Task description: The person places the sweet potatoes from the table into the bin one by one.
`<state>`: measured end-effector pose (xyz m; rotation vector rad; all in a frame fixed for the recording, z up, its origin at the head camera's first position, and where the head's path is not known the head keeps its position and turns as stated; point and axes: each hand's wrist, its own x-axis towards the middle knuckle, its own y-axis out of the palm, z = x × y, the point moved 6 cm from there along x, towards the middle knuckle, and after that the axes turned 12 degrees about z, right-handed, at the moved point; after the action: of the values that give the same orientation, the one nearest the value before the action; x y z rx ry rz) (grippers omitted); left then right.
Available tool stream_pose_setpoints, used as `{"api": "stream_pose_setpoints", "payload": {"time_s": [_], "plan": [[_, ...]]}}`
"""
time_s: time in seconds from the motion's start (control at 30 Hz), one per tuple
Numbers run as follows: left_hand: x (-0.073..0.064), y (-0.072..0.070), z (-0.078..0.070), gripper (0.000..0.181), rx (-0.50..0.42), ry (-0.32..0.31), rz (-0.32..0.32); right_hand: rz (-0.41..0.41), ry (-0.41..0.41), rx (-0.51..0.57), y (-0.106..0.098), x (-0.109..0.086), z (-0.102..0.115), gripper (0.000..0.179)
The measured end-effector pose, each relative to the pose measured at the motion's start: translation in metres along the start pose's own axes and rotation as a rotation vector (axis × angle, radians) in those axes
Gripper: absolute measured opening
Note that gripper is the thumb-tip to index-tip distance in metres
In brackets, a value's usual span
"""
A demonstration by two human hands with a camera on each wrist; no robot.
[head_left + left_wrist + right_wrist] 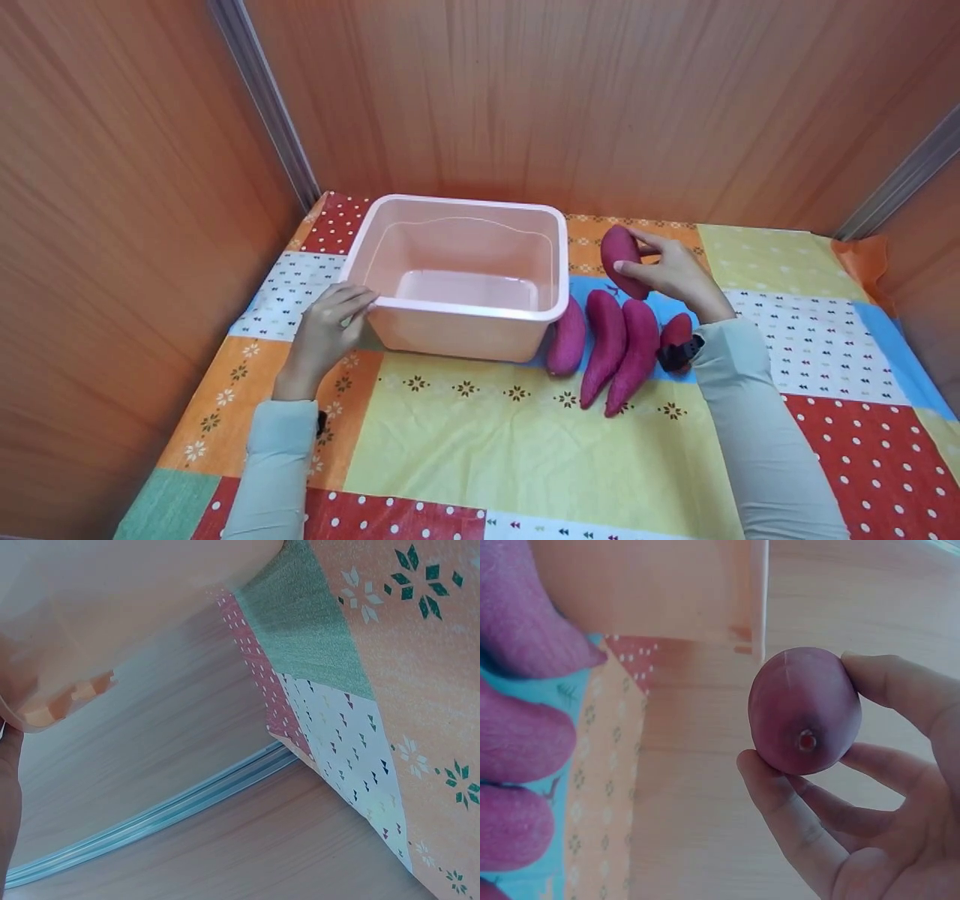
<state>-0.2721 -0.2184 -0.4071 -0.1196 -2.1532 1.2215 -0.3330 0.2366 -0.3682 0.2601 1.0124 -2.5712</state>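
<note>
Pale sleeves (769, 442) cross printed cloth (465, 431), hands (326, 330) (673, 274) gripping tub (457, 331) and sweet potato (619, 249).

Peach-pink rectangular bin (457, 331): open-topped, upright, with paler rim and rounded corners. Reddish-purple sweet potato (619, 251): plump, slightly curved, held raised to the right of the bin, apart from its rim; one end bears a small red spot.

Soft, even light here, a pale sheen inside the tub (450, 334), a faint shadow beside the right sleeve (772, 435); both wrist views look hazy, washed out.
</note>
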Motion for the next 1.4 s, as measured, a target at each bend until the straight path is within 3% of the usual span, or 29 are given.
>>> {"api": "stream_pose_setpoints", "payload": {"time_s": [0.37,0.63,1.0,1.4], "plan": [[0.000,-0.001,0.000,0.023,-0.006,0.010,-0.032,0.060,-0.029,0.163,0.008,0.013,0.016,0.081],[-0.001,0.000,0.001,0.025,-0.008,-0.009,-0.016,0.073,-0.018,0.270,0.014,0.024,0.022,0.079],[-0.001,0.000,0.001,0.028,-0.035,-0.031,0.002,0.097,-0.034,0.242,0.022,0.034,0.042,0.080],[-0.005,-0.002,-0.001,0.025,-0.024,-0.017,-0.025,0.115,-0.097,0.235,0.029,0.048,0.067,0.073]]}}
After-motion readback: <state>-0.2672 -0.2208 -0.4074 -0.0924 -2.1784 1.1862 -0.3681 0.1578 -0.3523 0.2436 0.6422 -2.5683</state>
